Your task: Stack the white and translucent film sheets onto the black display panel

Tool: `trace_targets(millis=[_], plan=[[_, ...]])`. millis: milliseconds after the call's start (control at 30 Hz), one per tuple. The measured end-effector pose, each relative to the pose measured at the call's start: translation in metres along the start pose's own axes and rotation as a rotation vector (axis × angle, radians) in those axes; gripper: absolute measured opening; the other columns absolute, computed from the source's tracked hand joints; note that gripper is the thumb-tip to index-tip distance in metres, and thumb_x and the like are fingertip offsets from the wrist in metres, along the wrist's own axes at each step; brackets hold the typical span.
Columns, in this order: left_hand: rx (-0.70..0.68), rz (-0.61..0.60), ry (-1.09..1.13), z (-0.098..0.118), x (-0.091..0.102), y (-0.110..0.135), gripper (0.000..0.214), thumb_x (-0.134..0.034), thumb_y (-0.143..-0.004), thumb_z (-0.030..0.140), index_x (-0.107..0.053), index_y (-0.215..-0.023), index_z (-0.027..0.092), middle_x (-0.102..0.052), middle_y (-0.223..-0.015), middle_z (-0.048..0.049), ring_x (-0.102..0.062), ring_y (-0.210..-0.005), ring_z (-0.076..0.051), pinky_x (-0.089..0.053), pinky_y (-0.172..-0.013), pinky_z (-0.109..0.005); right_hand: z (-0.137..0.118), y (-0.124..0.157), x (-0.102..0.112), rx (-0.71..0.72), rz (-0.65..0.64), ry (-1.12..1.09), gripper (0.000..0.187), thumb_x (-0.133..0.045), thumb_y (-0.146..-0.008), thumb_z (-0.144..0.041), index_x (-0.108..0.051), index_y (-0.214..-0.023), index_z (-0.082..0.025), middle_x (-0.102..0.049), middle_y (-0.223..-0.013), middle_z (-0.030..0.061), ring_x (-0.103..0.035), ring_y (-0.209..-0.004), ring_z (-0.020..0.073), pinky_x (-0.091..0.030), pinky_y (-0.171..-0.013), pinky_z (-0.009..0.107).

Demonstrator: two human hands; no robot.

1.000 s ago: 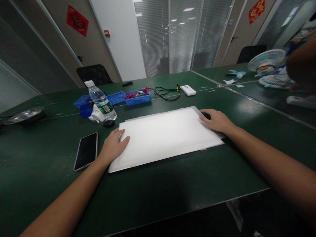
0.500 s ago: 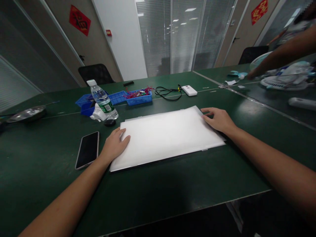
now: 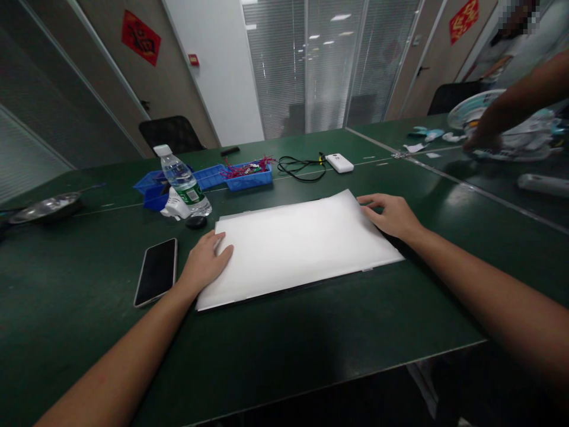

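A large white sheet of paper (image 3: 297,246) lies in front of me on a thin, dark-edged flat thing, mostly hidden beneath it. My left hand (image 3: 207,261) holds the sheet's left edge, thumb on top and fingers along the side. At the far right edge, my right hand (image 3: 391,216) has the paper between thumb and fingers, with a gap showing behind the thumb. Left of my left hand lies a phone (image 3: 156,271), its screen dark. A black mouse-like object (image 3: 196,222) sits just beyond that hand.
A water bottle (image 3: 184,184) leans beside blue trays (image 3: 249,179), one holding red wires. Further back are a black cable (image 3: 302,172) and a white power-bank-like box (image 3: 339,163). A pan (image 3: 47,207) is at far left. Another person's arm (image 3: 520,110) reaches over white items at right.
My hands and the paper keep their places, apart from a slight shift of the view. At right, the other person's hand has moved lower, over the white items.
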State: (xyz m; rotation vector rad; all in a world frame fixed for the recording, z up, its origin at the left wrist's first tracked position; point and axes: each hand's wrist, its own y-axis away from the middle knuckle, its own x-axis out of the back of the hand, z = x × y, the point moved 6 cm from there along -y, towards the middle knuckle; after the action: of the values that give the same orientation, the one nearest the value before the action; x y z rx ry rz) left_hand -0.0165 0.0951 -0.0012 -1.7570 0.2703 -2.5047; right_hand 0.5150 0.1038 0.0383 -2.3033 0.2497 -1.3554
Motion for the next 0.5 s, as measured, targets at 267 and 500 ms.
trace_targets(millis=[267, 500], plan=[[-0.002, -0.01, 0.017, -0.0009, 0.0002, -0.0004, 0.078, -0.05, -0.098, 0.058, -0.067, -0.153, 0.006, -0.054, -0.169, -0.0252, -0.054, -0.157, -0.04, -0.038, -0.134, -0.053, -0.0013, -0.0004, -0.0013, 0.027, -0.026, -0.022, 0.036, -0.066, -0.098, -0.038, -0.086, -0.126, -0.026, -0.084, -0.123, 0.0065, -0.081, -0.101, 0.0309, -0.064, -0.095, 0.051], [-0.001, -0.022, 0.01, -0.0028, 0.0004, -0.0003, 0.08, -0.057, -0.092, 0.059, -0.065, -0.155, 0.009, -0.053, -0.17, -0.023, -0.054, -0.157, -0.04, -0.038, -0.135, -0.053, 0.0029, -0.0005, -0.0041, 0.053, -0.023, -0.037, 0.038, -0.068, -0.095, -0.032, -0.084, -0.129, -0.025, -0.084, -0.12, 0.0069, -0.081, -0.104, 0.0309, -0.064, -0.102, 0.054]])
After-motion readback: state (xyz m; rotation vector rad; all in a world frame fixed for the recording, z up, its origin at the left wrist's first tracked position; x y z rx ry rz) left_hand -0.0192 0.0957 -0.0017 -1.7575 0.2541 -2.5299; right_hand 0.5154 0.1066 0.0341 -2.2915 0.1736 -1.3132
